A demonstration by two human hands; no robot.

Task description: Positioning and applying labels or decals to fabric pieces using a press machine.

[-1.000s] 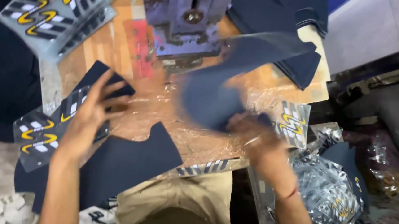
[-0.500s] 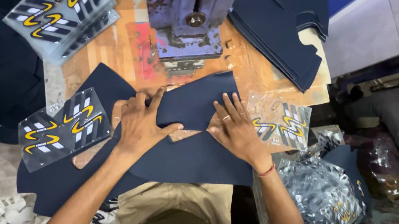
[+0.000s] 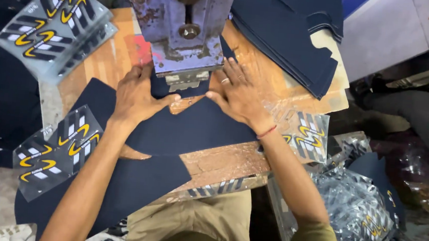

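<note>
Wooden bench (image 3: 101,65), both hands now pressing navy piece (image 3: 193,129) under press (image 3: 186,26)

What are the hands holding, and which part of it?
Both the left hand and right hand press flat on the dark blue fabric piece, at its top edge beside the metal press. Neither grips it.

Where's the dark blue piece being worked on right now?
The dark blue fabric piece lies mid-table, its top edge under the metal press, pinned by the left hand and right hand.

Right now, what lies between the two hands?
In the head view, the press foot and dark fabric piece lie between left hand and right hand.
</note>
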